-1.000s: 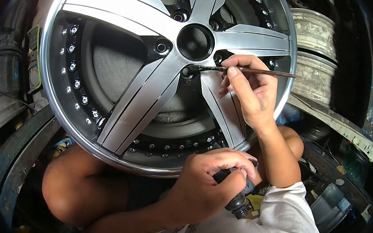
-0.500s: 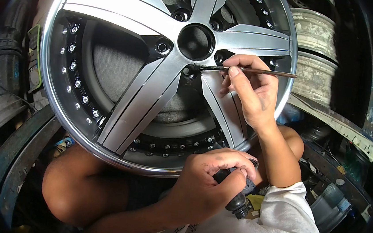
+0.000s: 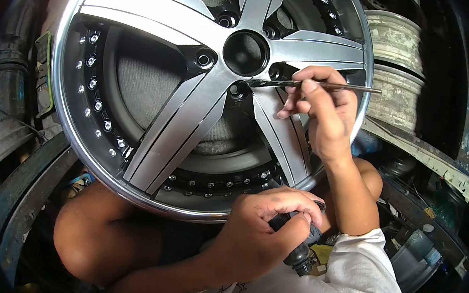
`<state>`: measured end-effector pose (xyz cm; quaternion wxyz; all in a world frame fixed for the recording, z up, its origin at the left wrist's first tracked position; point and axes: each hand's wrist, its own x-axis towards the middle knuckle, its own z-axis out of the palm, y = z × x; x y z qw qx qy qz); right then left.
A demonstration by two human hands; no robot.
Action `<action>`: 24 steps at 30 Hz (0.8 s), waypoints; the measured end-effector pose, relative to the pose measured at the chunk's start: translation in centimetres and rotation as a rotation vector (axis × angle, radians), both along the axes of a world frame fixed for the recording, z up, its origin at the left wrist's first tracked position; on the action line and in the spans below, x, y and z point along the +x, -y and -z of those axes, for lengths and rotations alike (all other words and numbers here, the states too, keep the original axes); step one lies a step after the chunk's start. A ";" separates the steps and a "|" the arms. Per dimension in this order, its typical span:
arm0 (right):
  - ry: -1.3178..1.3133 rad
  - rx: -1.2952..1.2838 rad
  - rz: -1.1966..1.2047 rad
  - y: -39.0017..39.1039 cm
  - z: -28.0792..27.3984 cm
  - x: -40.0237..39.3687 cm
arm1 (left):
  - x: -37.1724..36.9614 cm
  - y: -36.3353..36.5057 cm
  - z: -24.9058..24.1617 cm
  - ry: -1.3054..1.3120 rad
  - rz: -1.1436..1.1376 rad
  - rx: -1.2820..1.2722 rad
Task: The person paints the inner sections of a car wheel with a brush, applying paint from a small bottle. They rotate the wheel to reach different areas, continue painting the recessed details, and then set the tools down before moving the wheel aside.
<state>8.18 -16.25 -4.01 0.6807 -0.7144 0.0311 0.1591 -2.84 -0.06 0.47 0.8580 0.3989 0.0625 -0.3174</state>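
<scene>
My right hand [image 3: 329, 113] pinches a thin paintbrush [image 3: 356, 88] between thumb and fingers. The brush's dark tip points left, close to the lug hole [image 3: 238, 90] just below the centre bore of a car wheel rim [image 3: 193, 109]; whether it touches is hard to tell. The rim has broad silver spokes with black grooves and black lug recesses. Low at its front edge, my left hand [image 3: 272, 225] is wrapped round a small dark bottle [image 3: 298, 257], partly hidden by the fingers. A ribbed end of the bottle sticks out below the thumb.
The rim rests against my bent legs [image 3: 87, 234]. Worn wheel barrels [image 3: 389, 96] are stacked at the right, above a chipped pale metal edge [image 3: 429, 155]. Dark curved metal parts [image 3: 30, 184] stand at the left.
My right hand has shifted a little right and up, drawing the brush tip rightward from the spoke beside the lug hole. My left hand and the bottle stay put.
</scene>
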 end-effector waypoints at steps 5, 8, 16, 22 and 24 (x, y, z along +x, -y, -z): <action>0.035 0.146 0.059 0.7 -0.5 1.0 | -0.3 0.1 -0.1 -0.021 0.018 -0.009; 0.062 0.095 0.048 0.6 -0.5 1.2 | -0.2 -0.1 -0.4 -0.057 0.049 -0.023; 0.112 -0.118 -0.048 -1.0 0.0 0.1 | -0.5 0.0 -0.4 -0.044 0.057 -0.010; 0.083 -0.116 -0.045 -1.3 0.6 -0.3 | -0.5 -0.1 -0.5 -0.047 0.046 -0.014; 0.089 -0.113 -0.037 -1.2 0.8 -0.2 | -0.4 -0.2 -0.5 -0.054 0.045 -0.017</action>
